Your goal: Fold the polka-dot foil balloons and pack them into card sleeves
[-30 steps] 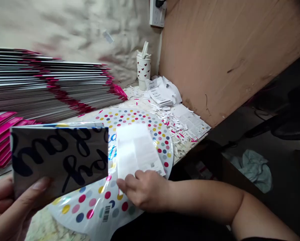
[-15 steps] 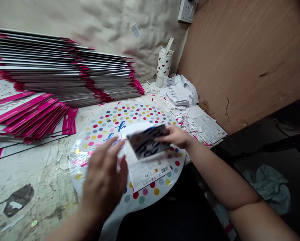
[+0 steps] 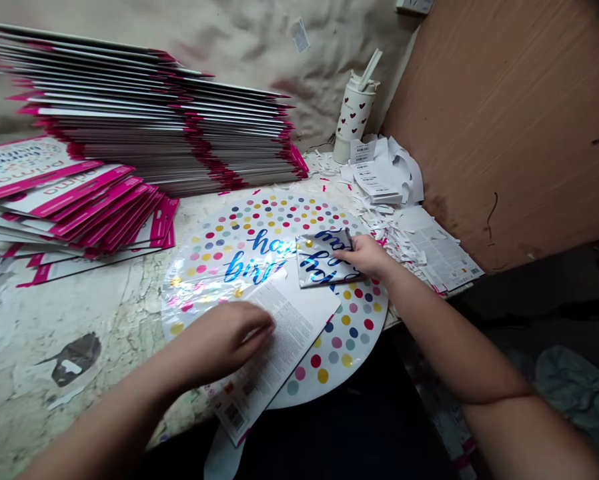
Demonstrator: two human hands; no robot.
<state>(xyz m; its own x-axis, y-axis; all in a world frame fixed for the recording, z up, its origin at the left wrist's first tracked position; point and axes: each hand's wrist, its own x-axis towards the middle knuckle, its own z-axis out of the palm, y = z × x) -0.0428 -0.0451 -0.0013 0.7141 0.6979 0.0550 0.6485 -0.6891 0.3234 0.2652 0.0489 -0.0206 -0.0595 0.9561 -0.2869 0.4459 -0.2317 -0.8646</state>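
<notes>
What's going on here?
A person is working at a scrap-strewn table. Their right hand holds a folded foil piece with blue lettering on top of a flat polka-dot birthday foil balloon, while their left hand lies on a printed sheet across the balloon. Stacks of pink-edged packaging sit to the left.

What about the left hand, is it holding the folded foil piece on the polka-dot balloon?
No: the head view shows the right hand holding the folded foil piece on the polka-dot balloon; the left hand is on the printed sheet.
</notes>
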